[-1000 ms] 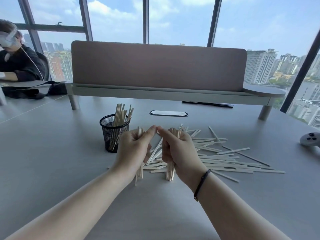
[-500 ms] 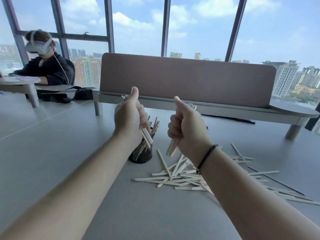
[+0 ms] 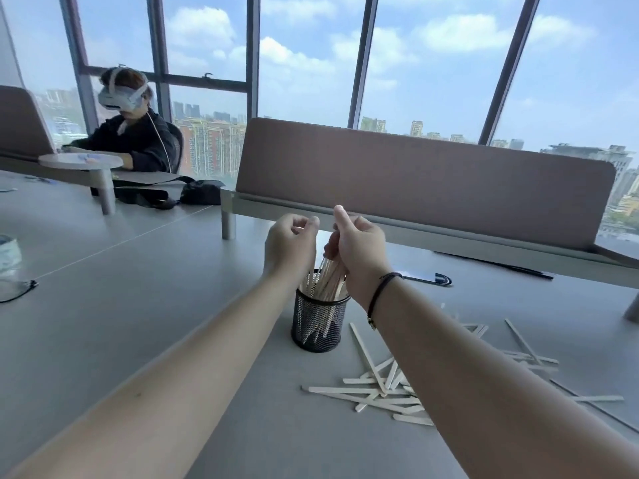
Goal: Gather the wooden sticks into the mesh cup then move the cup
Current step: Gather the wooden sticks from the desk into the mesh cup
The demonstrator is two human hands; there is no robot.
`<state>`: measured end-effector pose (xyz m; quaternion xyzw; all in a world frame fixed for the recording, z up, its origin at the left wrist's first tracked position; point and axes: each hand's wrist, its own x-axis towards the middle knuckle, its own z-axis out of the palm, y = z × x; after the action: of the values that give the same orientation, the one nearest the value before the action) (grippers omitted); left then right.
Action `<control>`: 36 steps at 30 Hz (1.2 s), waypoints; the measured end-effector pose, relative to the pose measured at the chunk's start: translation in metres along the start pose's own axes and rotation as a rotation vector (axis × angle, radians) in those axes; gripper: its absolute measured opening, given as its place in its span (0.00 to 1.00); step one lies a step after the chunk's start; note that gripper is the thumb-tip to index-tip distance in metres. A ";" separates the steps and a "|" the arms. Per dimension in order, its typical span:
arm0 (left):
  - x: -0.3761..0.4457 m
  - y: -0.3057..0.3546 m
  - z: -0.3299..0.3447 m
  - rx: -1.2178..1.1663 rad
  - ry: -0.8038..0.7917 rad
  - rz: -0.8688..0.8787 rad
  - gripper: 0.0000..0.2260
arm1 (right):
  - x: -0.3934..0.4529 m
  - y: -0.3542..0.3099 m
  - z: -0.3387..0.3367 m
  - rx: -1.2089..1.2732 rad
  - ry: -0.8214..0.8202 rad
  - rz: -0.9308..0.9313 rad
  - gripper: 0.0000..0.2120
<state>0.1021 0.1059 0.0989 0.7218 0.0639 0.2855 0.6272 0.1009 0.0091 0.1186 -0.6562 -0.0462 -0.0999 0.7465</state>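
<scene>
Grey tabletop [image 3: 121, 305] fills the lower frame, with a brown divider [image 3: 415, 181] across the middle right and a seated person [image 3: 131, 133] in a headset at upper left. Both forearms reach in from the bottom corners and meet at frame centre above the cup [image 3: 320, 321], a black mesh one standing upright on the table. The left hand [image 3: 290, 247] hovers over the cup's left rim with fingers curled loosely and thumb and forefinger near each other; whether it grips a stick I cannot tell. The right hand [image 3: 359, 250], a dark band [image 3: 380, 292] at its wrist, is closed round the tops of a bundle of sticks [image 3: 330, 281] whose lower ends already sit inside the cup. A loose pile [image 3: 383, 392] of sticks lies flat on the table at lower right, just beside the cup and partly hidden under the right forearm, with more strays trailing toward the right edge. The step in hand looks to be dropping a bundle in, so gathering is only partway done. Next, the right hand would need to let go so the bundle settles against the mesh wall, then both hands should go down to the pile; the flat sticks will likely need pinching or sweeping together before they can be lifted.
</scene>
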 end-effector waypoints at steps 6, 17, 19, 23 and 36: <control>-0.025 -0.001 -0.007 0.174 0.076 0.470 0.08 | -0.004 -0.014 -0.020 -0.247 -0.057 -0.227 0.07; -0.133 -0.028 0.025 0.906 -0.945 0.576 0.37 | -0.044 0.036 -0.204 -0.830 -0.060 -0.146 0.07; -0.135 -0.038 0.031 1.073 -0.992 0.430 0.48 | -0.059 0.043 -0.242 -1.097 -0.162 -0.028 0.21; -0.143 -0.047 0.045 1.094 -0.978 0.281 0.53 | -0.088 0.052 -0.288 -1.364 -0.188 -0.009 0.41; -0.145 -0.057 0.070 0.604 -0.882 0.645 0.23 | -0.086 0.068 -0.280 -1.404 -0.231 -0.098 0.38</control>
<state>0.0313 -0.0087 -0.0069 0.9001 -0.3444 0.1052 0.2451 0.0144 -0.2525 -0.0026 -0.9856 -0.0790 -0.0692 0.1324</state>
